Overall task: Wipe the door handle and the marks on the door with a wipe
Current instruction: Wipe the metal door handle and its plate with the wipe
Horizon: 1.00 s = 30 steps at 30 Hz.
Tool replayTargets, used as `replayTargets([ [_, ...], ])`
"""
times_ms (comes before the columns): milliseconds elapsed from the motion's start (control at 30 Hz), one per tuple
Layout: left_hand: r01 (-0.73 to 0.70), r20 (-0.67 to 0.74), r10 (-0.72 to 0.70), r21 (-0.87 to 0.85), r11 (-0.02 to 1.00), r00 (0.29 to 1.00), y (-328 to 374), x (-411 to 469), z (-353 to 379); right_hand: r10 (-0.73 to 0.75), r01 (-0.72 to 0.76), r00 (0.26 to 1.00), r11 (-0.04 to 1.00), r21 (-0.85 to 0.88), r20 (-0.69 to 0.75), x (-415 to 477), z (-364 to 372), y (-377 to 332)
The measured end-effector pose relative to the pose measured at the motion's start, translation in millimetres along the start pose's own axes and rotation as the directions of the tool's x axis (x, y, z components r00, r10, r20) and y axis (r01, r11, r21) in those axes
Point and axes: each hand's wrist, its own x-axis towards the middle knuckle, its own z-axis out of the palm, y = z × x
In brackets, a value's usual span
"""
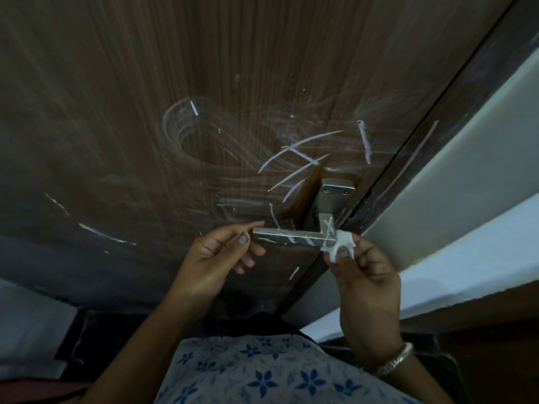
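My right hand (369, 275) pinches the wipe (339, 244) against the door handle's (294, 235) corner while my left hand (217, 255) seemingly steadies its free end, and pressing down could swing the lever, smearing its marks (303, 158) onto the door (204, 83).

Both bare forearms reach up and forward from the bottom of the view, elbows bent, hands raised side by side and well apart. The left hand (217, 255) is turned palm inward, its thumb and forefinger extended and closed lightly on the free end of the lever, the other fingers curled loosely beneath. The right hand (366, 275) is held with its back toward the camera, fingers bunched and pinching a small crumpled white wipe (339, 243) between thumb and fingertips. A silver metal bangle (396, 361) circles the right wrist.
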Motion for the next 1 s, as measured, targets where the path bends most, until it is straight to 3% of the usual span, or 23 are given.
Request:
replayTargets([
  [100,-0.006,-0.022,0.006,0.009,1.000,1.000,-0.3,-1.7,2.1,0.265,-0.249,0.964,0.932,0.264,-0.027,0.9,7.4,-0.5],
  [167,-0.005,-0.034,0.005,0.014,1.000,0.999,0.2,-2.8,3.2,0.460,-0.433,0.886,0.774,0.461,0.059,-0.9,10.1,0.3],
  [233,-0.003,-0.045,0.004,0.018,1.000,0.999,1.7,-3.3,4.1,0.535,-0.513,0.833,0.657,0.552,0.137,-1.5,11.5,0.6],
  [367,-0.010,-0.061,0.012,0.025,1.000,0.998,2.1,-3.5,4.5,0.569,-0.568,0.795,0.574,0.590,0.211,0.8,18.3,3.3],
  [600,-0.048,-0.083,0.054,0.064,0.997,0.995,1.5,-5.1,4.9,0.616,-0.733,0.674,0.488,0.474,0.408,-8.5,51.2,13.3],
  [867,-0.048,-0.098,0.058,0.096,0.994,0.993,3.9,-6.2,6.9,0.603,-0.687,0.713,0.496,0.532,0.358,-1.8,33.8,10.5],
  [1000,-0.065,-0.101,0.076,0.115,0.991,0.992,9.2,-6.7,9.3,0.612,-0.763,0.645,0.474,0.440,0.457,-6.2,50.2,12.9],
])
